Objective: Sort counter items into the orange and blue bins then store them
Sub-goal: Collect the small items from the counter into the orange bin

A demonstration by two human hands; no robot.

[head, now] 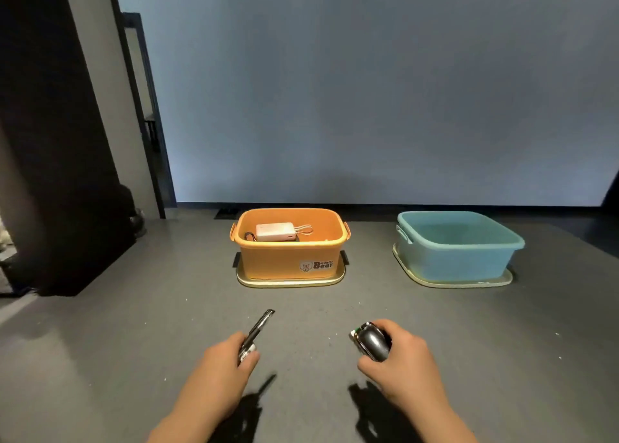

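The orange bin point(288, 258) stands at the middle back of the grey counter on a pale tray. A white power bank point(275, 231) with a looped cord lies inside it. To the right the blue bin point(462, 261) stands on its own tray; its inside looks bare from here. My left hand point(217, 369) grips a slim dark and silver flat object point(259, 327) that points up toward the orange bin. My right hand point(402, 365) holds a dark, glossy, rounded object with a chrome edge point(371, 342). Both hands hover over the counter in front of the bins.
A pale wall rises behind the counter point(100, 342). A dark pillar point(57, 141) and a dark door frame point(144, 117) stand at the left. The counter's left edge drops off near the pillar.
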